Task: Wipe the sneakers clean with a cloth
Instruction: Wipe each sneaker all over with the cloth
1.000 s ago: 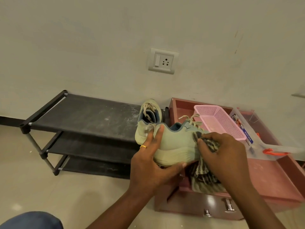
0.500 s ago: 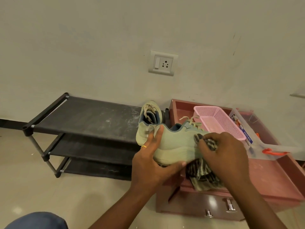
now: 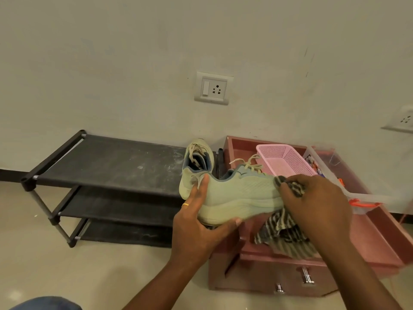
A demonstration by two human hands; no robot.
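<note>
The first sneaker (image 3: 241, 193), pale green mesh with a thick sole and loose beige laces, is held up level, heel left, toe right, in the left hand (image 3: 196, 222). The striped cloth (image 3: 283, 233) is bunched against its toe under the right hand (image 3: 317, 204), the rest hanging. The second sneaker (image 3: 196, 157) stands at the right end of the black rack (image 3: 107, 162).

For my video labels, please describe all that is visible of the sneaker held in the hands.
The sneaker is pale green: mesh upper, blue-grey collar, beige laces, thick matching sole. It is held in the air, roughly level, side toward the camera, heel leftward. The left hand grips the heel, thumb under the sole; the right hand presses a striped cloth over the hidden toe.
</note>
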